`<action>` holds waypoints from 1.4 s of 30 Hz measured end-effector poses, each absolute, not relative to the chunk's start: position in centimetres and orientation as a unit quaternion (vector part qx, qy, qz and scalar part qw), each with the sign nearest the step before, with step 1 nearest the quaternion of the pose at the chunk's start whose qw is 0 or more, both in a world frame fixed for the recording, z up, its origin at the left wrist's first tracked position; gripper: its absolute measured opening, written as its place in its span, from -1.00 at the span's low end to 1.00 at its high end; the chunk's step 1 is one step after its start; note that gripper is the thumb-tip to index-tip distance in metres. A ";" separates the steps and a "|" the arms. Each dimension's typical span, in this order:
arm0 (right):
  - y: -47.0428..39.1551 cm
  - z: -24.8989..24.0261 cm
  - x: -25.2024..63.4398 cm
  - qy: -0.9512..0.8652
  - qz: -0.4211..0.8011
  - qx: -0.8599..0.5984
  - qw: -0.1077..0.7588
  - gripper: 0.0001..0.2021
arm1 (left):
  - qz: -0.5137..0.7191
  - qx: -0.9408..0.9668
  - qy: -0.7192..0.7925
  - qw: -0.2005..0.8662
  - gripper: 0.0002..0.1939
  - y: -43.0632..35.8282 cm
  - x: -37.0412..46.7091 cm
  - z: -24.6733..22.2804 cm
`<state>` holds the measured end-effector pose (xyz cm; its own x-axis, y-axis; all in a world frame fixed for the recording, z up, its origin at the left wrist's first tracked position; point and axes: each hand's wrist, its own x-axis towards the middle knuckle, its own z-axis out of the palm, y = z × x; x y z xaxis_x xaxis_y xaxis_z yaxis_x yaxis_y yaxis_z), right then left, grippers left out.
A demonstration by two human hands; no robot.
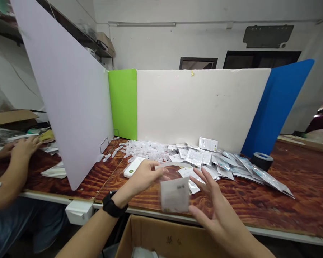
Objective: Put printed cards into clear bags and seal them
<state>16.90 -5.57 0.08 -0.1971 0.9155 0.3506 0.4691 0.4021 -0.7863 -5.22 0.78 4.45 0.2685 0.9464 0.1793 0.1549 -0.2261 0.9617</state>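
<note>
A square white packet (174, 195), smeared by motion, is in the air between my hands, over the table's front edge. My right hand (215, 204) is open beside it, thumb and fingers apart, with the thumb tip close to the packet's right edge. My left hand (148, 175), with a black watch on its wrist, is closed with bent fingers. A thin pale strip (174, 164) runs out to the right from between those fingers. Just left of that hand lies a white box with a green mark (134, 166). Flat printed packets (195, 157) lie beyond my hands.
Many small translucent tubes (148, 148) are heaped at the back. Clear-bagged packets (237, 165) and a black tape roll (262, 161) lie right. A cardboard box (150, 229) stands below the table edge. Dividers (204, 104) enclose the table; another person's hand (25, 147) is left.
</note>
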 end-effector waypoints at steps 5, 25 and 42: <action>-6.3 2.2 15.6 -0.778 0.283 -0.345 0.442 -0.28 | 0.426 0.619 0.287 0.594 -0.78 -2.0 -3.9 8.0; -4.7 4.1 14.7 -0.690 0.359 -0.308 0.548 -0.83 | 0.609 0.372 0.184 0.676 -0.88 -2.8 -0.3 5.9; -6.5 5.1 15.5 -0.724 -0.096 -0.350 0.587 -0.88 | 0.501 0.779 0.307 0.218 -0.67 -6.1 1.6 4.4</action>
<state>15.47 -6.52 5.14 -0.0662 0.3937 0.9169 0.6190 0.7369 -0.2717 1.65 -6.07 4.41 0.3097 0.6968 0.6470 0.2597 -0.7165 0.6474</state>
